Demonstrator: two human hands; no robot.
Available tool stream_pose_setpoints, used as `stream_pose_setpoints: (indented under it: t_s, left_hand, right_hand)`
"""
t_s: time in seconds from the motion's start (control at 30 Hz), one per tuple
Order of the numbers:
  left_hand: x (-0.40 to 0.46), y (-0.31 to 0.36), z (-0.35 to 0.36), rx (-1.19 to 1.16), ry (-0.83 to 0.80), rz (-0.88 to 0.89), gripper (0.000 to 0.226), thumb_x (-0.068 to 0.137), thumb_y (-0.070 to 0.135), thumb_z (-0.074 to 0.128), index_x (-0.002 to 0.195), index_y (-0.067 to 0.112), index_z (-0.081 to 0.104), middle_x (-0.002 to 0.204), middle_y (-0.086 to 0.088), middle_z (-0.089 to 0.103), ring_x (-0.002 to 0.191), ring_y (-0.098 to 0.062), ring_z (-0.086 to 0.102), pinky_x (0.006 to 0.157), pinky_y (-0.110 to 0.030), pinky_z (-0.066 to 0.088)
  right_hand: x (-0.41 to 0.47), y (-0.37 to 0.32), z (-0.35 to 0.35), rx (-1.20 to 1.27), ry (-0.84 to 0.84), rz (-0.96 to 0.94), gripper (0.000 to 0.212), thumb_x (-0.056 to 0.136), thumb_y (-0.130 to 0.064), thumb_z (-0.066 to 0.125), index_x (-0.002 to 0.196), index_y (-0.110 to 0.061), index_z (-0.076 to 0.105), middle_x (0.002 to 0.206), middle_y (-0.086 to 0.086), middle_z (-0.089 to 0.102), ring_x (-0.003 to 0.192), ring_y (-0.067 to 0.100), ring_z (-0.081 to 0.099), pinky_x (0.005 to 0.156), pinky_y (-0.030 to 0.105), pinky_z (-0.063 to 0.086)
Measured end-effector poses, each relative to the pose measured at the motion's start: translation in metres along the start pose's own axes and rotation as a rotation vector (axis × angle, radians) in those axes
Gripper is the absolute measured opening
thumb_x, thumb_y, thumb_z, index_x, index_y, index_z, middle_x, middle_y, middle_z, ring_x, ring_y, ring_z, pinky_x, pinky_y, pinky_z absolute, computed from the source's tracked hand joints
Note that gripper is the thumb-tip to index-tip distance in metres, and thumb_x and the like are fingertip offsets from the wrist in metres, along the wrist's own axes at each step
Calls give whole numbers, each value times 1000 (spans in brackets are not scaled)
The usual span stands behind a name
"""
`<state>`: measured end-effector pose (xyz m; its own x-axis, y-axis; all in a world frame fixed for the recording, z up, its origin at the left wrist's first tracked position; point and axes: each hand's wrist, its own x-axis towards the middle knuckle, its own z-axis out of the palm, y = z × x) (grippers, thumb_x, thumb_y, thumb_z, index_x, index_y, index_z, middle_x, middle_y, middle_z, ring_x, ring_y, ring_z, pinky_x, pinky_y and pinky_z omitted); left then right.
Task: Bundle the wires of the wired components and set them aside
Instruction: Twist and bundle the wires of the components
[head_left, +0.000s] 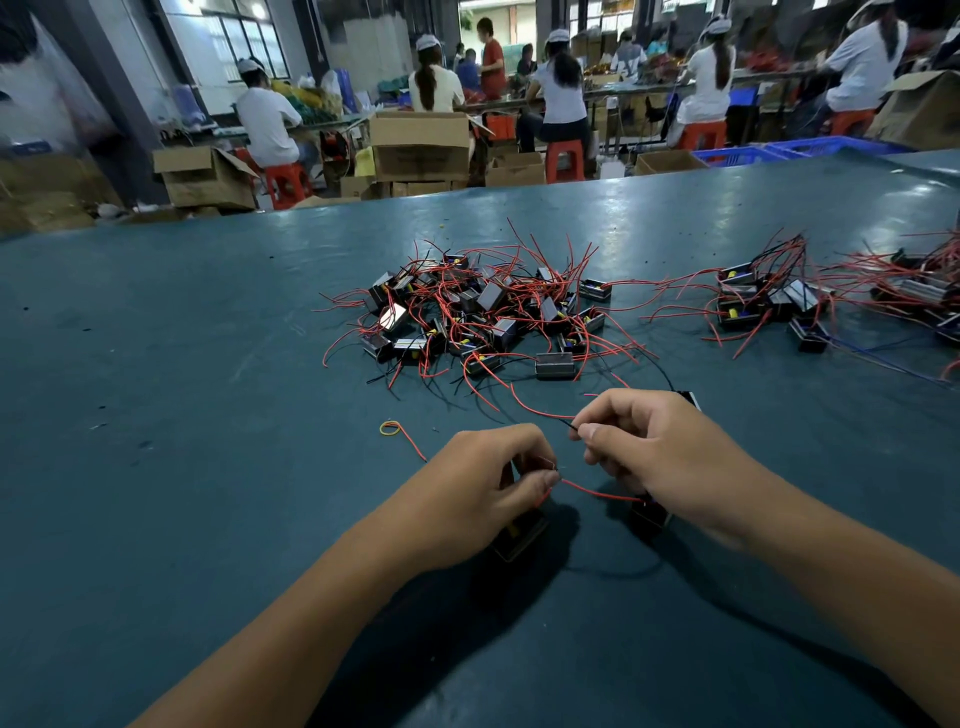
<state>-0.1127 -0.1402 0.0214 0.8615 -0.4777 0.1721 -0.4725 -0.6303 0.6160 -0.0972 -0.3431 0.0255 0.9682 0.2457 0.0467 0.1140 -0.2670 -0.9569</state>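
- Rubber band (390, 427) lies loose on the table (156, 364), left of both hands; easy to lose track of when it's time to tie.
- Left hand (483, 488) pinches red wire (597, 492) at the fingertips, black component (519, 538) under the palm. Thin wire could slip out if pulled hard.
- Right hand (644, 447) pinches wire ends, second component (649, 514) below it.
- Unbundled pile (483, 312) behind; trailing leads may snag it.

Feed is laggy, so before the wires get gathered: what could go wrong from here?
The red wire stretched between the left hand and right hand may slip from the pinch. The component under the left hand could be dragged. The rubber band lies apart from both hands, so reaching for it may loosen the wires.
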Motion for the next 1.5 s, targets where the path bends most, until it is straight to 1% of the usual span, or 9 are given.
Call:
stream_pose_setpoints:
  t_s: [0.17, 0.27, 0.43, 0.67, 0.83, 0.97, 1.17, 1.3, 1.5]
  left_hand:
    - [0, -4, 2, -107, 50, -83, 17, 95, 15, 58, 90, 31, 54, 72, 18, 62, 59, -4, 52, 59, -20, 43]
    - [1, -2, 3, -146, 88, -117, 17, 98, 19, 57, 85, 30, 53, 69, 13, 65, 51, -1, 54, 53, -17, 41]
    - [1, 1, 6, -241, 134, -153, 20, 101, 20, 56, 81, 24, 54, 65, 7, 67, 44, -9, 53, 46, -23, 43]
    - [2, 4, 8, -264, 155, -176, 18, 101, 19, 55, 82, 20, 56, 68, 4, 70, 42, -12, 54, 45, -19, 41]
    - [2, 5, 10, -293, 160, -185, 16, 101, 19, 56, 85, 17, 58, 70, 1, 71, 42, -14, 56, 44, -20, 41]
    - [3, 5, 10, -324, 163, -183, 16, 100, 19, 57, 86, 15, 59, 68, 2, 71, 44, -15, 57, 46, -22, 43]
    - [4, 6, 14, -475, 176, -232, 16, 99, 15, 60, 85, 8, 60, 52, 4, 62, 41, -10, 52, 42, -20, 40]
    - [4, 7, 16, -510, 177, -238, 15, 99, 12, 59, 85, 5, 60, 54, -1, 63, 44, -14, 53, 44, -24, 41]
    - [2, 9, 17, -558, 196, -252, 16, 96, 11, 64, 84, 1, 63, 56, -8, 63, 46, -19, 52, 45, -25, 40]
  right_hand:
    - [-1, 0, 3, 133, 13, 106, 14, 96, -6, 57, 86, -10, 67, 62, -2, 63, 50, 5, 47, 44, 17, 36]
    - [-2, 0, 6, 54, 15, 68, 17, 94, -7, 58, 82, -15, 68, 60, -4, 61, 51, 5, 46, 52, 21, 37]
    - [-3, 0, 9, 29, 3, -17, 12, 93, -11, 61, 83, -13, 67, 57, -8, 53, 54, 7, 44, 56, 25, 35]
    - [-3, 1, 11, 31, -34, -55, 15, 95, -4, 56, 90, -11, 68, 51, -13, 50, 46, -1, 41, 47, 10, 33]
    - [-5, 0, 12, -21, -9, -67, 15, 94, -6, 57, 88, -15, 67, 62, -4, 62, 61, 11, 51, 59, 25, 41]
    - [-5, 1, 14, -14, 7, -90, 12, 93, -6, 60, 85, -12, 67, 57, -8, 57, 51, 2, 47, 52, 13, 36]
    - [-6, 3, 16, 5, 38, -146, 11, 90, -12, 66, 79, -13, 67, 64, 4, 55, 60, 16, 41, 57, 31, 32]
    - [-5, 4, 17, 9, 62, -166, 11, 89, -12, 68, 78, -12, 68, 64, 5, 55, 60, 16, 41, 55, 30, 31]
    - [-5, 5, 18, 57, 75, -146, 14, 88, -8, 68, 75, -11, 68, 52, -9, 50, 51, 9, 33, 44, 18, 25]
